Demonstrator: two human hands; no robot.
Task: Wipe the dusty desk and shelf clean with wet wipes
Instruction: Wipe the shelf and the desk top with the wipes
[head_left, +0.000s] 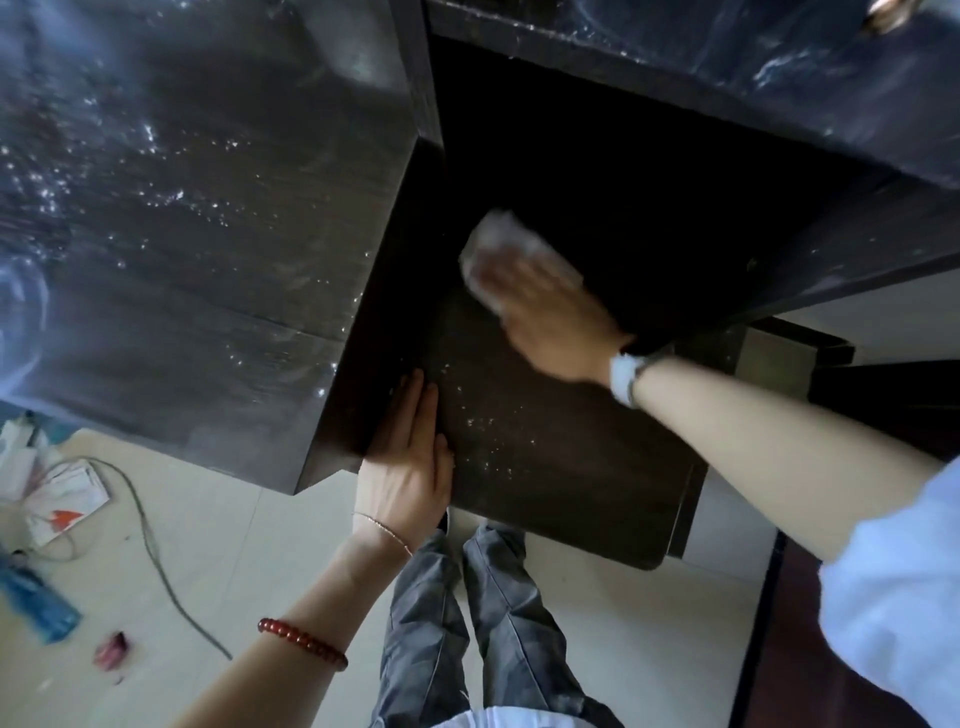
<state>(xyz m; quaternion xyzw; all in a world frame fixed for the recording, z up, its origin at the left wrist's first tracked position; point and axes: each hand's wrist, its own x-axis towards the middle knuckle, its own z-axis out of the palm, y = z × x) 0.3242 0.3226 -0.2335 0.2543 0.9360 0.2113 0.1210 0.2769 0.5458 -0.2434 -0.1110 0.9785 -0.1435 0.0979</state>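
A dark wooden desk (208, 249) fills the upper left, its top smeared and speckled with white dust. Below its opening a pulled-out dark shelf (561, 467) carries white specks. My right hand (550, 317) lies flat on a white wet wipe (493, 249) and presses it onto the far part of the shelf. My left hand (410, 457) rests with straight fingers along the shelf's left edge, against the desk's side panel. The shelf's back lies in deep shadow.
On the pale tiled floor at left lie papers and packets (57, 493), a grey cable (156, 551), a blue pack (36, 597) and a small pink item (111, 649). My legs stand below the shelf. Another dark desk section (779, 104) runs at upper right.
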